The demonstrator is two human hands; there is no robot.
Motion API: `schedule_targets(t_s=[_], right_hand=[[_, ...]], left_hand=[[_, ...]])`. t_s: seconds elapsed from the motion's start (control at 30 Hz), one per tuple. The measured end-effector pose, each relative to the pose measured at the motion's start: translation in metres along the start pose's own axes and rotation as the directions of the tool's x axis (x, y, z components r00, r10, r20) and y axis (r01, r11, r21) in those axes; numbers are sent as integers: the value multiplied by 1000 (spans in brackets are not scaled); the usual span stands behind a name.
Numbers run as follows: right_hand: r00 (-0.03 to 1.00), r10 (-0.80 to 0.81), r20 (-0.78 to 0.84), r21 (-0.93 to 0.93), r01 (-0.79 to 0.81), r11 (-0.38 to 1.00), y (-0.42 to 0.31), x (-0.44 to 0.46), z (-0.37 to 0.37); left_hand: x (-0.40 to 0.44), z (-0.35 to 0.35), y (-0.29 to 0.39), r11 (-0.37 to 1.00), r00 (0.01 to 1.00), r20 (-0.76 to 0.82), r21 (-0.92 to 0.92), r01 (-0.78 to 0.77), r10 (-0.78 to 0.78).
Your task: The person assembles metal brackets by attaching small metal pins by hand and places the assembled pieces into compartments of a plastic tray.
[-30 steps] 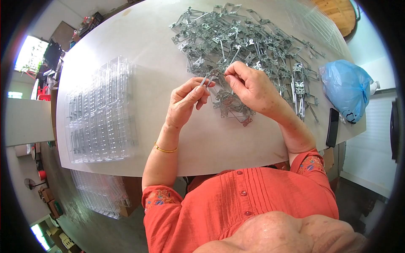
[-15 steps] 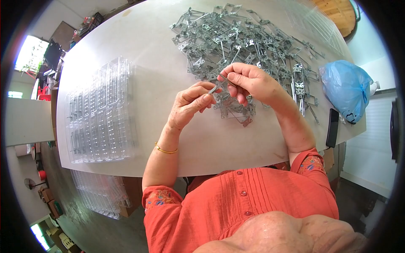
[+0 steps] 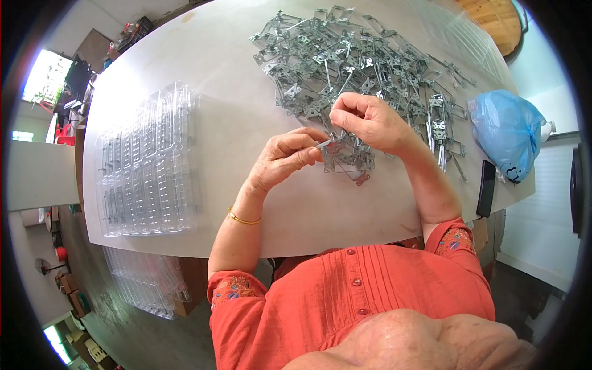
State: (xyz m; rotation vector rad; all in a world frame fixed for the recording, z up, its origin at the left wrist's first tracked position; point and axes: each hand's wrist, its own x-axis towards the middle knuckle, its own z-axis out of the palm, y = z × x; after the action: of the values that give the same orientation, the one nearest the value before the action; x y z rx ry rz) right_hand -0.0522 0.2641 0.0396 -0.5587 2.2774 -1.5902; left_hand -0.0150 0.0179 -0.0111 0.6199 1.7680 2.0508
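My left hand (image 3: 287, 159) is closed, with thumb and fingers pinching a small flat metal piece (image 3: 324, 143) that sticks out past the fingertips. My right hand (image 3: 372, 125) is a little higher and to the right, its thumb and forefinger pressed together; whatever they hold is too small or hidden to make out. Behind and beneath both hands spreads a large heap of grey metal linkage brackets (image 3: 345, 55). A few brackets (image 3: 350, 161) from its near end lie just under the right hand.
Clear plastic trays with metal parts in them (image 3: 148, 163) sit on the white table (image 3: 246, 228) at left. At right are a blue plastic bag (image 3: 505, 132), a black phone (image 3: 486, 188) and metal slide-like parts (image 3: 438, 126). More plastic trays (image 3: 148, 280) stand below the table's left edge.
My left hand has moved slightly right and down with the metal piece. The right hand has shifted slightly right, its fingers more curled; the thin metal piece at its fingertips no longer shows clearly.
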Motion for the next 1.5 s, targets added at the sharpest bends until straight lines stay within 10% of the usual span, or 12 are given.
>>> schedule_targets(t_s=[0.17, 0.43, 1.5], right_hand=[[968, 73, -238, 216, -21, 976, -16, -1, 3], [992, 6, -126, -5, -7, 1000, -19, -11, 17], [989, 19, -143, -161, -42, 986, -20, -15, 25]], left_hand=[[2, -4, -10, 985, 1000, -21, -172, -6, 2], [5, -10, -9, 939, 982, -191, -338, -66, 0], [3, -5, -10, 989, 973, -214, -105, -106, 82]])
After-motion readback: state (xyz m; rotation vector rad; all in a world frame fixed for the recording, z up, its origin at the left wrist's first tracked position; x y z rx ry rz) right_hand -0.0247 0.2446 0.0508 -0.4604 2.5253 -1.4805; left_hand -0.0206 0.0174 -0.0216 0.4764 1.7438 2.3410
